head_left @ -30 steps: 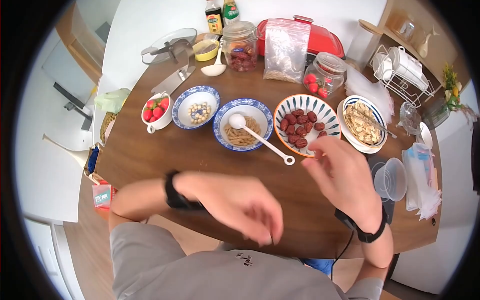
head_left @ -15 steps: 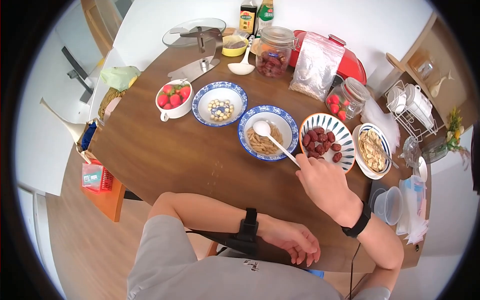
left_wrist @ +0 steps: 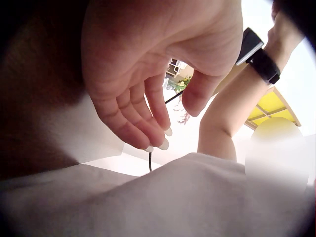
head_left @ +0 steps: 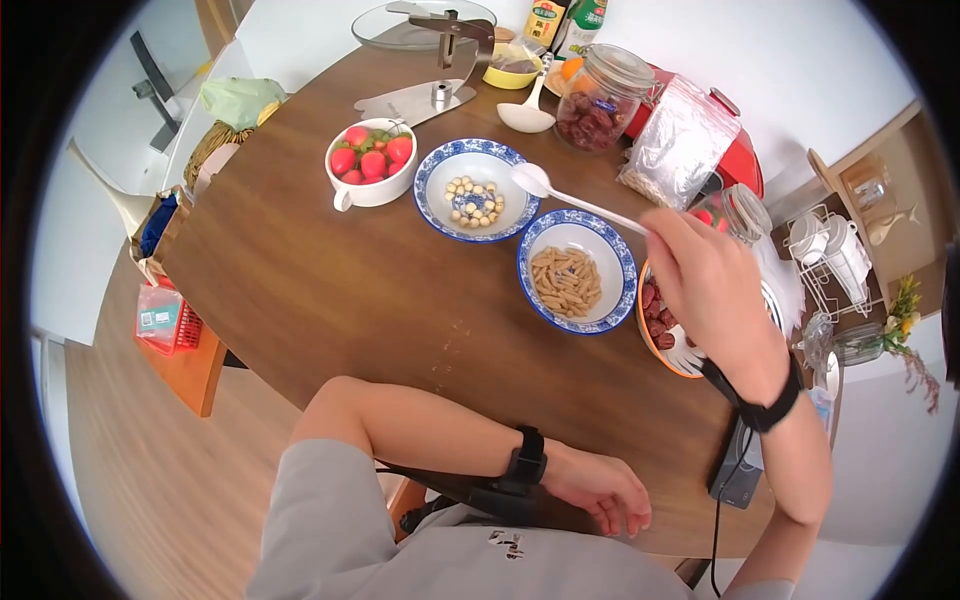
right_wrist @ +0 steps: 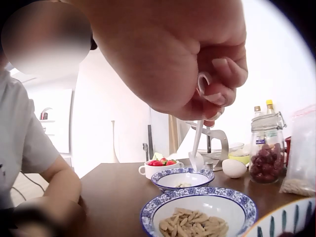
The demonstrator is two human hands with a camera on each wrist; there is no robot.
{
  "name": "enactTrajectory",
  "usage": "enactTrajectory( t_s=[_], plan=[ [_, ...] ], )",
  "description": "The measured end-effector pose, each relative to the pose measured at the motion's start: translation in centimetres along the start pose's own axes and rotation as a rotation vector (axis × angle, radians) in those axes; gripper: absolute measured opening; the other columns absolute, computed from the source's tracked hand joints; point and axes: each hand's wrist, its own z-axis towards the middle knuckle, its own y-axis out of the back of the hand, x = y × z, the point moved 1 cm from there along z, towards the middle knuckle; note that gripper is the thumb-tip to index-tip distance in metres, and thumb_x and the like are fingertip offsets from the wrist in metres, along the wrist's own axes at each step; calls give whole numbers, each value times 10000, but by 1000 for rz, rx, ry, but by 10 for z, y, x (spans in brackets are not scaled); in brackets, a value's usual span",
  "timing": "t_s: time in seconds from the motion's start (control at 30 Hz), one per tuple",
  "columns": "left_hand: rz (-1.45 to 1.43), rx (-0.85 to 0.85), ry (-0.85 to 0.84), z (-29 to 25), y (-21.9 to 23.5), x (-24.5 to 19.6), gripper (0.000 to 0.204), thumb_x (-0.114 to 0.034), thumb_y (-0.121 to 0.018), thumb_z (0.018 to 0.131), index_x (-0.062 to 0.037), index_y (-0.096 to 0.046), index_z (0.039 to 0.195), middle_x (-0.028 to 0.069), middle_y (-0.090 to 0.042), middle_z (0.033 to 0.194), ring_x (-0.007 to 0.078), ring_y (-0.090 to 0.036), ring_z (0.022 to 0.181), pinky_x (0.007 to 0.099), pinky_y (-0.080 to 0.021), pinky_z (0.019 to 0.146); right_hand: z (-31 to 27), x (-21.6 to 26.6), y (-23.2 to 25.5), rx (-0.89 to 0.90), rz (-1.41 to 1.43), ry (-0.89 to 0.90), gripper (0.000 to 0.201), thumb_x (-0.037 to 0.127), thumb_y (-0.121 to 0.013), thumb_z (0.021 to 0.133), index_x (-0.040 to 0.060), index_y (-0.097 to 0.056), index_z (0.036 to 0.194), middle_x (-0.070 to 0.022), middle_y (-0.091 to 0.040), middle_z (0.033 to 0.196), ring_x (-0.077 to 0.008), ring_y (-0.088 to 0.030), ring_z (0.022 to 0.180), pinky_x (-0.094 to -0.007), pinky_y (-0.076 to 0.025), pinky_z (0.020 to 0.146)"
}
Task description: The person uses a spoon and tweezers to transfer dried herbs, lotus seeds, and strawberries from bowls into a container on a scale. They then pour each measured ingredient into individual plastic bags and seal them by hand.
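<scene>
My right hand (head_left: 705, 280) grips a white spoon (head_left: 590, 207) by its handle. In the head view the spoon's bowl overlaps the right rim of a blue-patterned bowl (head_left: 432, 208) holding pale round seeds (head_left: 478, 203). In the right wrist view, curled fingers wrap the handle, and the spoon (right_wrist: 196, 153) hangs downward. Nearer me stands a second blue-patterned bowl (head_left: 606, 245) with tan, finger-shaped pieces (head_left: 567, 283). Behind my right hand, an orange-rimmed bowl with red dates (head_left: 660, 318) is partly hidden. My left hand (head_left: 600, 492) hangs loosely curled and holds nothing at the table's front edge.
A white cup of strawberries (head_left: 372, 190) stands left of the bowls. Farther back are a metal stand (head_left: 465, 75), a white ladle (head_left: 525, 118), a jar of dates (head_left: 600, 95) and a plastic bag (head_left: 685, 135). A black cable (head_left: 717, 540) hangs from my right wrist.
My right hand has taken hold of the spoon, lifted it out of the bowl of tan pieces and moved it toward the bowl of pale seeds. My left hand has settled low near the table edge.
</scene>
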Motion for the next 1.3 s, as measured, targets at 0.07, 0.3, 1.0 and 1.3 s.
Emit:
enactTrajectory(
  t_s=[0.07,0.3,1.0,1.3],
  plan=[
    [-10,9,-5,1,1,1,272,-276,-579,959,-25,-599,1062,59,-648,963,141,-614,799,281,-512,761,17,-3,-13,1,-17,76,37,59,-585,855,49,-549,857,-114,-595,727,-331,-619,669,-433,-478,542],
    [-32,-5,-7,1,2,3,254,-254,-591,945,-25,-601,1053,60,-644,952,140,-613,800,276,-511,756,38,-4,-32,115,-102,217,50,43,-594,791,31,-551,813,-117,-580,690,-327,-619,654,-435,-491,547],
    [-9,21,-37,5,2,4,253,-261,-615,924,-36,-609,1039,60,-644,933,155,-606,791,290,-508,757,5,25,-55,192,438,-113,100,51,-587,877,-13,-631,940,-206,-626,697,-336,-623,617,-415,-481,572],
    [7,37,-38,5,1,4,258,-256,-614,919,-32,-612,1046,62,-646,938,154,-605,790,289,-503,761,15,3,-73,327,751,-303,180,83,-544,889,-18,-674,961,-114,-555,611,-115,-516,558,-318,-433,540]
  ],
)
